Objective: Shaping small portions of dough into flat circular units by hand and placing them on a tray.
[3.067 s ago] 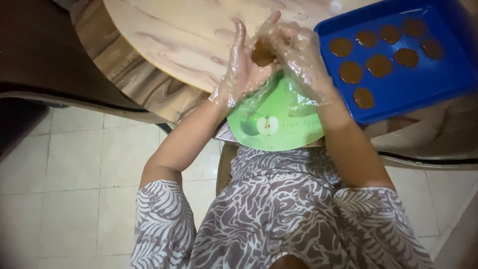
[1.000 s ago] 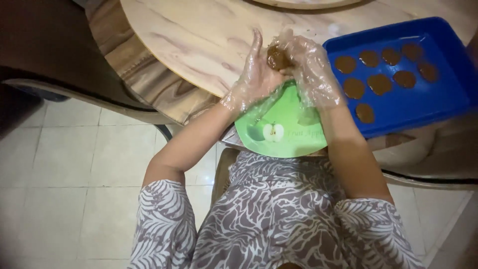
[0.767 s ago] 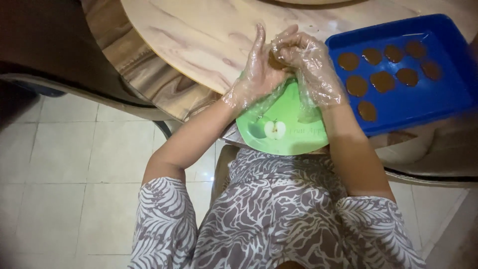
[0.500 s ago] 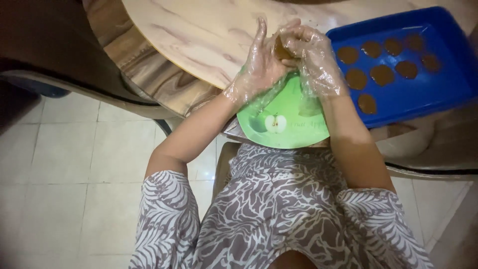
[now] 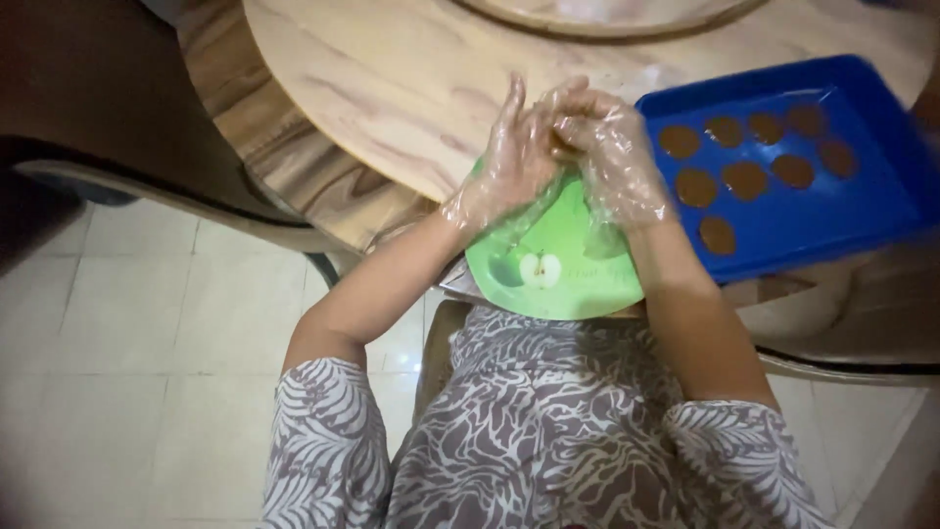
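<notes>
Left hand (image 5: 514,162) in a thin clear plastic glove, palm turned inward, fingers stretched up and mostly straight, pressed flat against the right hand. Right hand (image 5: 607,157), also gloved, fingers curled over toward the left palm. Between the two palms a small brown dough lump (image 5: 561,149), only a sliver visible, squeezed by both hands; its exact shape is hidden. Neither hand grips anything else.

Hands are raised just above a green plate (image 5: 548,279) with an apple picture on it, sitting at the near edge of the round wooden table (image 5: 392,88). Loose glove plastic hangs down over the plate.

Just right of the right hand, a blue tray (image 5: 832,211) on the table, holding eight flat brown round pieces (image 5: 744,181) in rough rows, apart from each other. Tray overhangs the table edge slightly at the near corner.

Both forearms bare, sleeves of a grey-and-white patterned garment (image 5: 548,431) lower in view. Pale tiled floor (image 5: 147,343) to the left, below the table.
</notes>
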